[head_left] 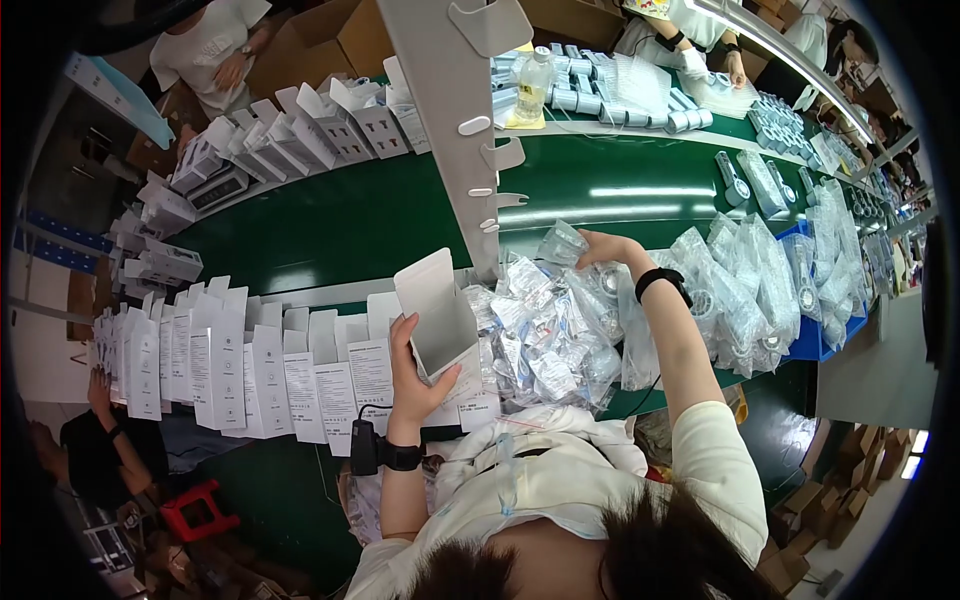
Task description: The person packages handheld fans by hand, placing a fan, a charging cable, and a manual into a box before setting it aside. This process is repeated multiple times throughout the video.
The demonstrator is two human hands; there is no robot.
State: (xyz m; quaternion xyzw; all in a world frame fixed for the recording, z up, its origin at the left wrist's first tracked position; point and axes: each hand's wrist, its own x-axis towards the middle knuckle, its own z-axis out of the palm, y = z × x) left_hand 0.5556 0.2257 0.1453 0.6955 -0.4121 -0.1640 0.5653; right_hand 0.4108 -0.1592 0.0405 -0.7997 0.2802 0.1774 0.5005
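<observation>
Nearest cam: dark hair [665,545], below green table [330,230]'s near edge. With L hand [425,395], gripping open white box [432,310], thumb + fingers round its sides, tilted, above table's near edge. With R hand [608,248], pinching clear bubble pouch [562,242] by its R side, just beyond heap of small clear pkts [545,330] nr same edge. Twd near L corner: row of open white ctns [215,370]. Twd R end: bubble bags [755,285] beside blue bin [806,342]. Along far edge: grey devices [685,118] on R, more open ctns [350,125] on L.
</observation>
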